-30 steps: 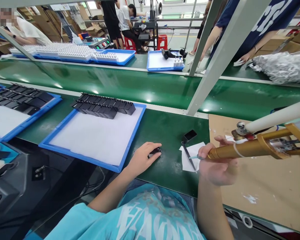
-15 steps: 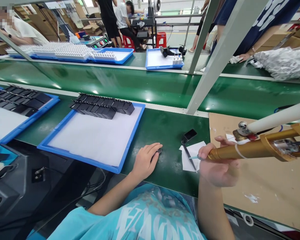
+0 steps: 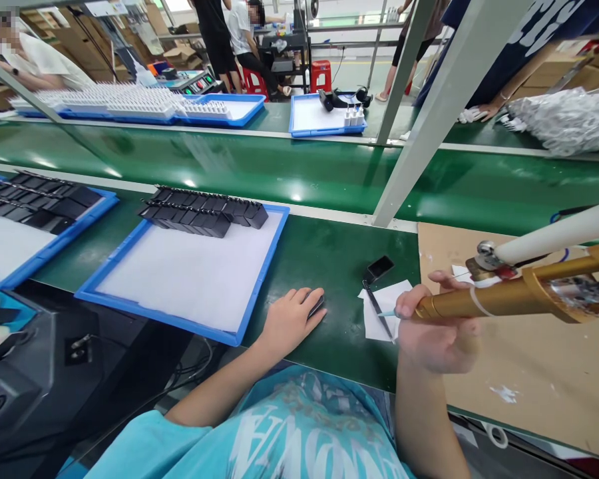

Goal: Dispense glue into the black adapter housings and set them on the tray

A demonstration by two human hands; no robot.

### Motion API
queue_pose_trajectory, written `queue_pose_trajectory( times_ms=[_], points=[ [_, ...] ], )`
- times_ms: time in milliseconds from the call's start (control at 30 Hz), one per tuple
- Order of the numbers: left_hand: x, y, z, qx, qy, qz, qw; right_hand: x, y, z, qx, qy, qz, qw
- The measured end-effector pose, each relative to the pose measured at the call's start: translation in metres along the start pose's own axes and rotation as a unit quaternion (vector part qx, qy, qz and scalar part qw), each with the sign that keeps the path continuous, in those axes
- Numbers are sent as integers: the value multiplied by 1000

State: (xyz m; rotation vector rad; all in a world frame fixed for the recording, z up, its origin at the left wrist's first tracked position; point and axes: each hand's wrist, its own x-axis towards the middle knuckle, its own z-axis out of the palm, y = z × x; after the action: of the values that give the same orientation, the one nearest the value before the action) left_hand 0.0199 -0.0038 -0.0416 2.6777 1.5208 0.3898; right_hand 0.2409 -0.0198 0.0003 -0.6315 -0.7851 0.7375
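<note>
My left hand (image 3: 290, 319) rests low over the green bench, its thumb and fingers around a small dark flat part (image 3: 317, 305) with a shiny edge; the fingers cover most of it. On the right, my right hand (image 3: 442, 336) grips the front of a gold-coloured glue dispensing gun (image 3: 499, 303), whose thin light-blue nozzle (image 3: 390, 313) points left. Below the nozzle lies a piece of white paper (image 3: 374, 327) with black-handled tweezers (image 3: 378, 309) across it. A small black rectangular piece with a glossy face (image 3: 380, 267) lies just beyond the tweezers.
Left of my left hand is a blue-rimmed tray (image 3: 263, 283) with rows of black boxes (image 3: 199, 211) at its far side. Another such tray (image 3: 74, 233) stands further left. A slanted metal post (image 3: 429, 126) rises ahead. Brown cardboard (image 3: 529, 386) covers the right side. People work beyond the belt.
My left hand has turned slightly and its fingers have shifted, so more of the small dark part shows. My right hand and the dispensing gun stay in place.
</note>
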Motion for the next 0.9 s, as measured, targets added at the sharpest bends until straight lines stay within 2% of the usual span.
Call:
queue_pose_trajectory(
  times_ms=[167, 333, 467, 533, 567, 600, 633, 700, 733, 767, 800, 833, 900],
  points=[
    [4, 1, -2, 45, -62, 0, 997, 0, 1, 1, -6, 14, -5, 1000],
    [6, 3, -2, 19, -97, -18, 995, 0, 1, 2, -13, 29, -8, 999],
    [7, -5, -3, -112, -94, -44, 988, 1, 1, 2, -14, 36, -9, 999],
    [8, -12, -2, -253, -86, -83, 960, 1, 2, 1, -16, 29, -12, 999],
    [8, -15, -2, -350, -86, -116, 926, 2, 2, 0, -17, 25, -14, 999],
    [9, -17, -1, -456, -89, -155, 872, 2, 3, -1, -19, 22, -15, 999],
    [10, -19, -1, -560, -93, -193, 800, 2, 3, -2, -21, 20, -17, 999],
    [12, -19, -3, -723, -94, -248, 637, 2, 4, -3, -24, 22, -25, 999],
    [13, -18, -4, -777, -90, -259, 567, 2, 5, -4, -25, 24, -28, 999],
    [14, -16, -7, -815, -86, -259, 512, 2, 5, -4, -26, 26, -31, 999],
    [14, -15, -9, -841, -83, -254, 471, 2, 5, -5, -26, 29, -32, 999],
    [14, -14, -11, -857, -81, -247, 444, 2, 5, -5, -27, 32, -30, 999],
    [13, -12, -15, -872, -83, -236, 420, 2, 5, -6, -30, 40, -25, 998]
  ],
)
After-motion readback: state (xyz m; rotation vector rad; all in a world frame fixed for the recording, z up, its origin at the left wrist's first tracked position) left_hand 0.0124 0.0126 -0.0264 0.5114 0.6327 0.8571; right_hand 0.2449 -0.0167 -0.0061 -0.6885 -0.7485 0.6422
